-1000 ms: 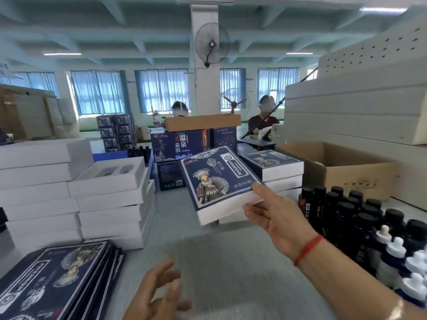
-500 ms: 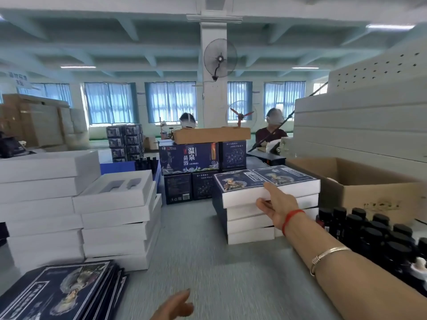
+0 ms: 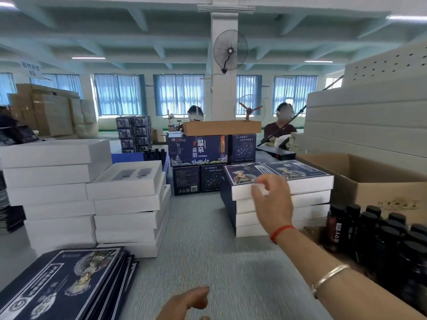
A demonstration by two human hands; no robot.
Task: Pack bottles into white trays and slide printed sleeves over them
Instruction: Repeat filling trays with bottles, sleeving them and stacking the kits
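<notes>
Right hand (image 3: pixel 271 202) is out in front, fingers loosely curled and partly open, gripping nothing; its fingertips (image 3: pixel 260 189) sit against the white front edge of the top sleeved box (image 3: pixel 245 175), though the blur makes it hard to say whether they press or only brush it; a red string circles the wrist and a metal bangle sits further up the forearm. That box tops a stack of sleeved boxes (image 3: pixel 307 204), white ends facing the camera, dark printed faces up, two side by side on the top layer. Left hand (image 3: pixel 184 304) is low at the bottom edge, open and empty, hovering above the grey table (image 3: pixel 208 239). Just right of the stack stands a crowd of dark bottles (image 3: pixel 374 229) with black caps; behind them an open cardboard carton (image 3: pixel 374 179). Across the table, left, stacks of white trays (image 3: pixel 129 204), the top one showing its moulded cavities; nearest the camera, flat printed sleeves (image 3: pixel 64 282) lie fanned in a pile.
</notes>
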